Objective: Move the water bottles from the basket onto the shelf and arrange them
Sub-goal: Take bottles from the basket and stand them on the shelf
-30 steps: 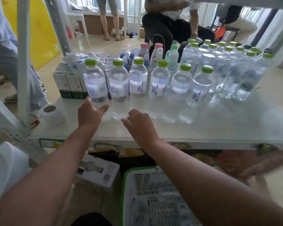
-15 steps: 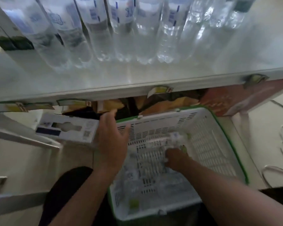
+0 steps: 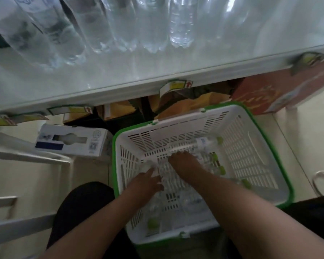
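A white basket with a green rim (image 3: 251, 146) stands on the floor below the shelf (image 3: 176, 58). Several clear water bottles with green caps (image 3: 204, 143) lie on its bottom. Both my hands are down inside it. My left hand (image 3: 146, 182) touches a bottle near the basket's left wall with one finger stretched out; its grip is blurred. My right hand (image 3: 185, 165) has its fingers curled down over a bottle in the middle. On the shelf above, a row of water bottles (image 3: 178, 25) stands upright, with only their lower halves in view.
A white product box (image 3: 73, 141) lies on the floor left of the basket. Brown cartons (image 3: 195, 101) and a red carton (image 3: 281, 90) sit under the shelf. Grey metal bars (image 3: 26, 156) run along the left. A cable loop (image 3: 322, 176) lies at the right.
My hands left the shelf and dropped into the basket while my view tilted down. Since half a second ago my left hand has moved from the basket's rim down onto the bottles.
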A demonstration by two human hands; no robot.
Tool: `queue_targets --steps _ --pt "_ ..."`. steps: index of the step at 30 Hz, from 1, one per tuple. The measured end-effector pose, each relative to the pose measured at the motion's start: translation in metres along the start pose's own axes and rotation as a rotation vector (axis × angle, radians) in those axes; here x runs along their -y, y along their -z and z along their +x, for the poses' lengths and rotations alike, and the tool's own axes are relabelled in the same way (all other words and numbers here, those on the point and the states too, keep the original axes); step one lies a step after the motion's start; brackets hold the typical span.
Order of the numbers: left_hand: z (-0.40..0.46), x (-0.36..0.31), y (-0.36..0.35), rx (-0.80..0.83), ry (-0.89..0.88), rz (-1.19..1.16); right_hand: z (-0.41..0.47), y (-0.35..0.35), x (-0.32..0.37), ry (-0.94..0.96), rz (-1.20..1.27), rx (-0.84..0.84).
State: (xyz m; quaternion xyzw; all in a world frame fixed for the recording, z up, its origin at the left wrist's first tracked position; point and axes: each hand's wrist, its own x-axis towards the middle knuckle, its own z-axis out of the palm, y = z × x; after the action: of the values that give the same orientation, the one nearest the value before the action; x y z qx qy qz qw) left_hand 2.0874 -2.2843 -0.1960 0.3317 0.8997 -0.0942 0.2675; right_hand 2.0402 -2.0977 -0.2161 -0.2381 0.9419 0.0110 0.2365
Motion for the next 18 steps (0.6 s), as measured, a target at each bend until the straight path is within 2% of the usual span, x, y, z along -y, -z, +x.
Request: queue_targets --steps 5,9,13,18 --pt "0.003 0.005 -0.004 -0.01 -0.153 0.129 0.02 -0.001 0.002 0.074 -0.098 0.059" --pt "0.004 0.0 -0.002 0.029 -0.211 0.01 0.024 -0.002 0.005 0.095 -0.097 0.117" --pt "0.004 -0.001 -0.004 0.098 -0.177 -0.057 0.028 -0.004 0.015 0.05 -0.066 0.193" --pt "0.005 -0.001 -0.005 0.13 -0.159 -0.088 0.041 0.014 0.024 0.038 -0.205 0.197"
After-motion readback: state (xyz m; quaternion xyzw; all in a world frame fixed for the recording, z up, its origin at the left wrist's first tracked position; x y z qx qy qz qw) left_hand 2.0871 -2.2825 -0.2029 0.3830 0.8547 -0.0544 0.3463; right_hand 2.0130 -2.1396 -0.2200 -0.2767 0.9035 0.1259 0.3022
